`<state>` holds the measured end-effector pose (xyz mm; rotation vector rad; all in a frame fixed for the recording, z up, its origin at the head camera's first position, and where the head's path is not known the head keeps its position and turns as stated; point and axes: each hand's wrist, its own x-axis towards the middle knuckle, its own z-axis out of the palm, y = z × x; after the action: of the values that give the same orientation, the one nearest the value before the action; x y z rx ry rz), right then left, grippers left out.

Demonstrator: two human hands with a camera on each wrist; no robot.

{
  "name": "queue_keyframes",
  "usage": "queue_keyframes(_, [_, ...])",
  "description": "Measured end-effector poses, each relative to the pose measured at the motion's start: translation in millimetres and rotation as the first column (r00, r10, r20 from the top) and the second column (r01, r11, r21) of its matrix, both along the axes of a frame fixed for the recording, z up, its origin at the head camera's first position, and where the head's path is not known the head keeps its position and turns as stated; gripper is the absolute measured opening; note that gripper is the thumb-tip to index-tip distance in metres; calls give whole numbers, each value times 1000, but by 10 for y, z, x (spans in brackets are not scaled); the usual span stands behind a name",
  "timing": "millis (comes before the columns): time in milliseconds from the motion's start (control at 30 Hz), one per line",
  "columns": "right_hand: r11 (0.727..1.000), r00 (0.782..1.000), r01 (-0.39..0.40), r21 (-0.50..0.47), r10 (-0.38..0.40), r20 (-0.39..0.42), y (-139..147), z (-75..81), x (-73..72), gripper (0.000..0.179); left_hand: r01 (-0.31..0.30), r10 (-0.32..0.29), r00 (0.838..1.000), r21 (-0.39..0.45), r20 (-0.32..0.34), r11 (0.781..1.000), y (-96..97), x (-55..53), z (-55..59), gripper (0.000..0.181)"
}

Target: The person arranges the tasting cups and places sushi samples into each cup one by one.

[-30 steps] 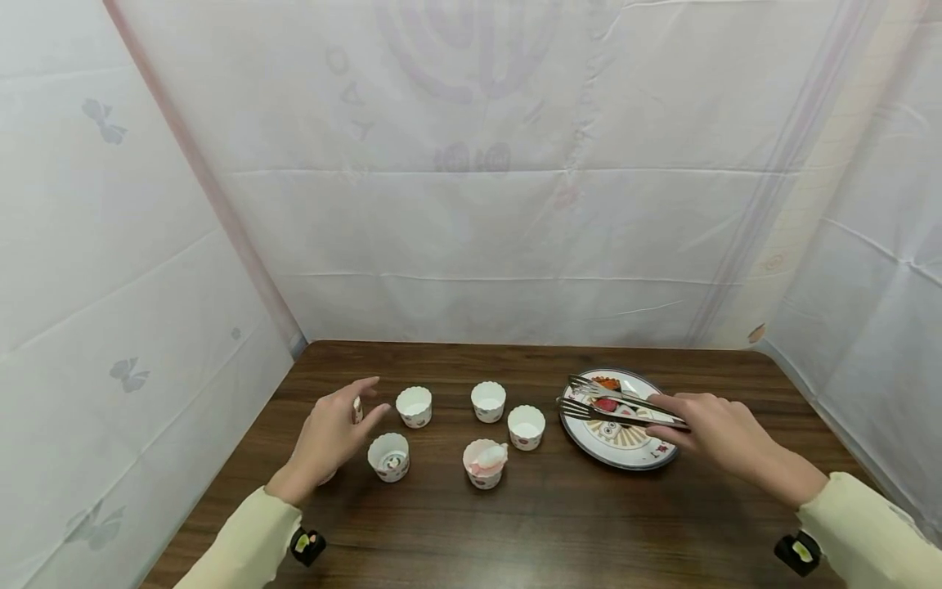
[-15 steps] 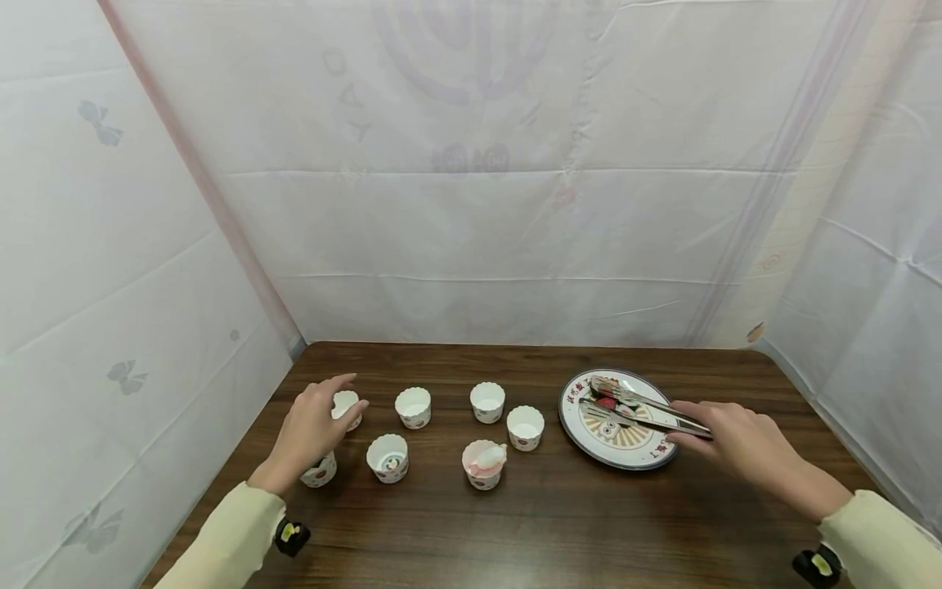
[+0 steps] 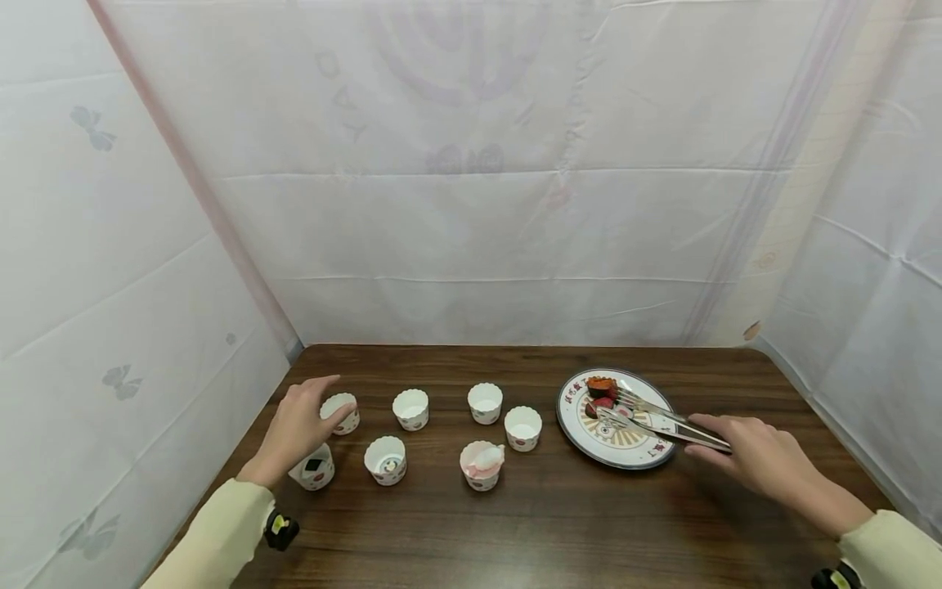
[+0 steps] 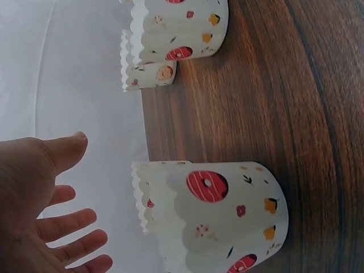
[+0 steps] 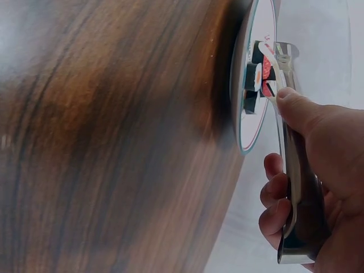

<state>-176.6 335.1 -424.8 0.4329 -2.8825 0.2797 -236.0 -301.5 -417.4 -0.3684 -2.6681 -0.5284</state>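
Note:
My right hand (image 3: 765, 458) grips metal tongs (image 5: 301, 193), thumb on one arm and fingers curled round the other. The tongs' tips stand apart over a round patterned plate (image 3: 577, 433), by several sushi pieces (image 3: 601, 386), one topped orange, another red. My left hand (image 3: 294, 425) hovers beside two white paper cups at the left, thumb apart from the fingers, holding nothing. Of these, the near cup (image 3: 312, 470) has something black inside; the far cup (image 3: 342, 413) is partly covered by the hand. Whether the tips touch any sushi I cannot tell.
More printed paper cups stand on the brown wooden table (image 3: 456, 540). One cup (image 3: 482, 466) holds a pink and white piece; another cup (image 3: 385, 460) has a small piece at its bottom. Pale cloth walls (image 3: 412, 245) enclose the back and sides.
My right hand has drawn the tongs back to the right, uncovering more of the sushi. My left hand has moved left, away from the middle cups, and the near left cup shows more.

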Motion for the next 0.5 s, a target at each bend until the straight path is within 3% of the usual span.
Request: queue_keyframes(500, [999, 999, 30, 17, -30, -29, 101, -84, 68, 56, 24, -20, 995, -46, 95, 999, -93, -60, -52, 66])
